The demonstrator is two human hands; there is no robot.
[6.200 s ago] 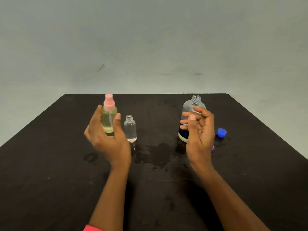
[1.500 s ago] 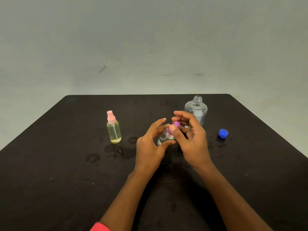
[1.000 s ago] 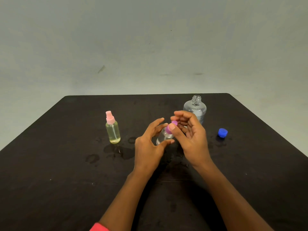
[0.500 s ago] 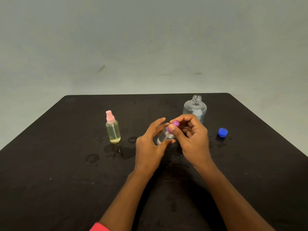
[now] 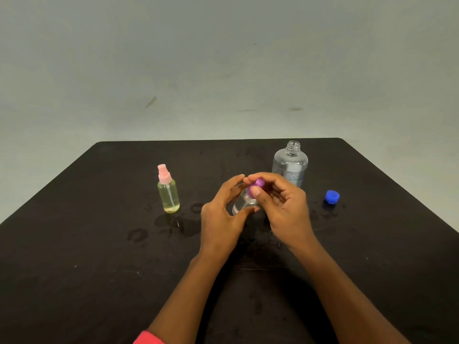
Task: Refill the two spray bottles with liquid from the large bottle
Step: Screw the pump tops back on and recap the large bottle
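The large bottle (image 5: 290, 165) stood uncapped at the back of the black table (image 5: 74, 244), its label's fine print too small to read, with a blue cap (image 5: 332, 196) lying apart to its right. Just in front of it, the left hand (image 5: 221, 219) curled round the small clear bottle (image 5: 242, 206), held tilted between both hands, while the right hand (image 5: 285, 209) pinched the purple spray top (image 5: 257, 187) at that bottle's neck between thumb and fingertips. The pink-topped spray bottle (image 5: 168, 194) of yellowish liquid stood upright, well left of the hands.

The right hand (image 5: 285, 212) hides the large bottle's (image 5: 290, 165) lower part.
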